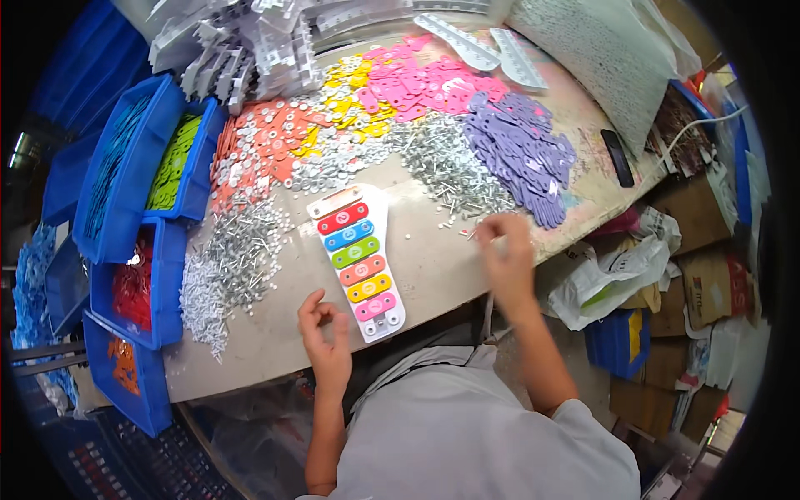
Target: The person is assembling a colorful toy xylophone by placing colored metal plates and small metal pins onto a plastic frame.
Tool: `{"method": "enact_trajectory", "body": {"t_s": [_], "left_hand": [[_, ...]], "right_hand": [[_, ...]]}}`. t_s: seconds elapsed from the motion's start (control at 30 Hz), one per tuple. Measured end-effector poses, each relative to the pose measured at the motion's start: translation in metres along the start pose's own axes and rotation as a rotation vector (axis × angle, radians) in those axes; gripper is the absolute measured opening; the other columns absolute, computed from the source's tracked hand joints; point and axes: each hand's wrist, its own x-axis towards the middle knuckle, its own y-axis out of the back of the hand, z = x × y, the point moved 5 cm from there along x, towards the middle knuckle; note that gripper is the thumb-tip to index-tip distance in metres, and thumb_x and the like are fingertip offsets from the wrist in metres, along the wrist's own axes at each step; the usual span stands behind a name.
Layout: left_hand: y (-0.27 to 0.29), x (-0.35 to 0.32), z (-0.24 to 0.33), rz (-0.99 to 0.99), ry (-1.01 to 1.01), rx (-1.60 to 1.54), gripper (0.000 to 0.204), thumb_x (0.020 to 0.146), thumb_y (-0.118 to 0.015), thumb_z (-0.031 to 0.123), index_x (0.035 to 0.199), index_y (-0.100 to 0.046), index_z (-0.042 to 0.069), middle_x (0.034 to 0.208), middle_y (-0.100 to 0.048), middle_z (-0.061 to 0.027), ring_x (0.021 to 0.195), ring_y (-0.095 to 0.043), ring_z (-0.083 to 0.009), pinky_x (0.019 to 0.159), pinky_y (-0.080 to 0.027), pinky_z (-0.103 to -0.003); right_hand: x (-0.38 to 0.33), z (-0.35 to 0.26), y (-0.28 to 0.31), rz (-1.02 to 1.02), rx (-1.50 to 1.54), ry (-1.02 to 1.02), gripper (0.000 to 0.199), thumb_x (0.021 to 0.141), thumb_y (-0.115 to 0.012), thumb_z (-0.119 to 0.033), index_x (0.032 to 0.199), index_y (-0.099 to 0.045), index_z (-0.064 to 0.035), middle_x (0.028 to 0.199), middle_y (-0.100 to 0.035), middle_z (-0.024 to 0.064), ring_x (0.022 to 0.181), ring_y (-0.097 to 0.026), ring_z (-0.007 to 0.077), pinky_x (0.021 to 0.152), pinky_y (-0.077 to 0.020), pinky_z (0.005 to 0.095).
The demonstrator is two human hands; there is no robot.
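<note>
On the table in front of me lies a white toy xylophone base [377, 200], wide at its far end. Several coloured bars [358, 250] sit across it, among them red, blue, green, yellow and pink. Round holed posts show bare at its near end, below the pink bar. My left hand [325, 337] hovers just left of that end, fingers loosely bent and thumb apart, holding nothing I can see. Off to the right, beside the loose screws [454, 167] and purple bars [521, 154], my right hand [508, 254] has its fingertips pinched; what they hold is hidden.
Heaps of pink bars [417, 79], yellow bars [350, 83] and orange bars [267, 133] line the far side. More screws [242, 250] and small white pieces [204, 300] lie left, next to blue bins [171, 283]. A dark phone [617, 158] rests near the right edge.
</note>
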Motion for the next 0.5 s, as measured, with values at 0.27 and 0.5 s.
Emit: {"method": "enact_trajectory", "body": {"t_s": [0.27, 0.5], "left_hand": [[-0.009, 0.005, 0.0, 0.028, -0.005, -0.115, 0.028, 0.108, -0.056, 0.011, 0.133, -0.053, -0.001, 0.094, -0.058, -0.0021, 0.089, -0.055, -0.0086, 0.085, -0.045, -0.023], [-0.007, 0.003, -0.007, 0.056, -0.006, -0.071, 0.029, 0.106, -0.059, 0.012, 0.131, -0.056, -0.002, 0.092, -0.059, -0.0033, 0.087, -0.058, -0.0115, 0.086, -0.047, -0.027]], "right_hand": [[0.077, 0.199, 0.097, 0.192, -0.428, -0.187, 0.023, 0.096, -0.068, -0.016, 0.107, -0.068, 0.0035, 0.097, -0.069, 0.0201, 0.087, -0.068, 0.0322, 0.08, -0.053, 0.0413], [0.097, 0.235, 0.097, 0.027, -0.422, -0.353, 0.025, 0.089, -0.075, -0.019, 0.098, -0.069, 0.0031, 0.094, -0.07, 0.0234, 0.086, -0.068, 0.0414, 0.08, -0.0534, 0.0477]]}}
